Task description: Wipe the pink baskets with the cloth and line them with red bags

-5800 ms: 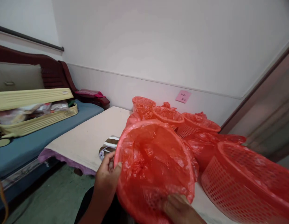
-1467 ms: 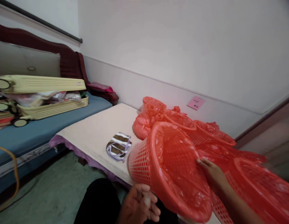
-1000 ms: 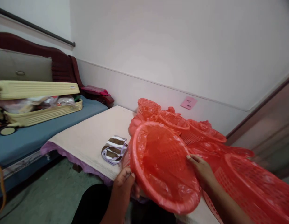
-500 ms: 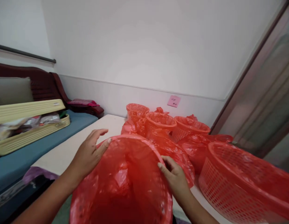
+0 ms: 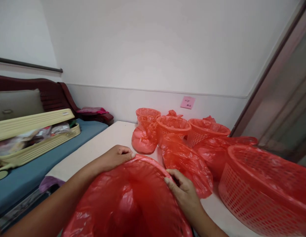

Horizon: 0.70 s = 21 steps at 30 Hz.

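Close in front of me is a red plastic basket (image 5: 153, 161), its mouth tilted toward me. A thin, shiny red plastic bag (image 5: 128, 200) lines it and lies folded over the rim. My left hand (image 5: 117, 158) is closed over the far left of the rim, thumb on top, fingertips partly hidden behind it. On the right side, my right hand (image 5: 185, 191) pinches rim and bag edge between thumb and bent fingers. The lower part of the basket is out of view.
Beyond it on a pale table (image 5: 91, 154) stand several red baskets with loose bags, including one large basket (image 5: 256, 191) at right. A pink note (image 5: 187, 102) is on the wall. At left, an open yellow suitcase (image 5: 44, 140) lies on a blue bed (image 5: 27, 176).
My left hand, open and apart at the rim's left side before, has moved right and closed on the far rim. My right hand keeps its hold. The view has shifted slightly.
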Tool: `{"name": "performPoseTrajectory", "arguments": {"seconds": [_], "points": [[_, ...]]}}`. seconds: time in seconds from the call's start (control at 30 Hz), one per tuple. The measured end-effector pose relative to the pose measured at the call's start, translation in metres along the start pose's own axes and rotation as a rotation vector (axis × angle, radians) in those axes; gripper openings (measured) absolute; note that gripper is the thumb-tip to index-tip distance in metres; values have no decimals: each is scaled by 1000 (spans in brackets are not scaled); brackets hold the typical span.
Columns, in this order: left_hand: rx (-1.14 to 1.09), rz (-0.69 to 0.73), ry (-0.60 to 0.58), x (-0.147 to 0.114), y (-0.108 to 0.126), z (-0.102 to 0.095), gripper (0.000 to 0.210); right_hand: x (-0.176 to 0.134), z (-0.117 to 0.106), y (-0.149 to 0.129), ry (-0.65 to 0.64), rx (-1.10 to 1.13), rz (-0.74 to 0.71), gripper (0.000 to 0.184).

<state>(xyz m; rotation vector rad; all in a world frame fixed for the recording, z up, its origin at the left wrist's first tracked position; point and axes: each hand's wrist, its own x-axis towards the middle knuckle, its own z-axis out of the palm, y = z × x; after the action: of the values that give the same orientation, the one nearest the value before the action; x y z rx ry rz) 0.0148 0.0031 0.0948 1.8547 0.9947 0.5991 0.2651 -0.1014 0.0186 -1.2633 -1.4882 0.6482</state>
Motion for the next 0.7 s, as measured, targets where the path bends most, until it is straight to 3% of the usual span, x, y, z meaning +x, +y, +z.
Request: {"name": "performPoseTrajectory", "arguments": {"seconds": [0.17,0.3,0.53,0.7], "points": [[-73,8,110,15,21,-9,33,23,-21,-15,60,-48,-70,22],[-136,20,162,35,20,-7,28,36,-34,-13,58,-77,-56,25],[-332,-102,-10,54,4,-5,29,44,-44,1,56,-127,-46,24],[-440,-190,-94,65,-4,-10,44,48,-41,3,35,-107,-15,27]]}}
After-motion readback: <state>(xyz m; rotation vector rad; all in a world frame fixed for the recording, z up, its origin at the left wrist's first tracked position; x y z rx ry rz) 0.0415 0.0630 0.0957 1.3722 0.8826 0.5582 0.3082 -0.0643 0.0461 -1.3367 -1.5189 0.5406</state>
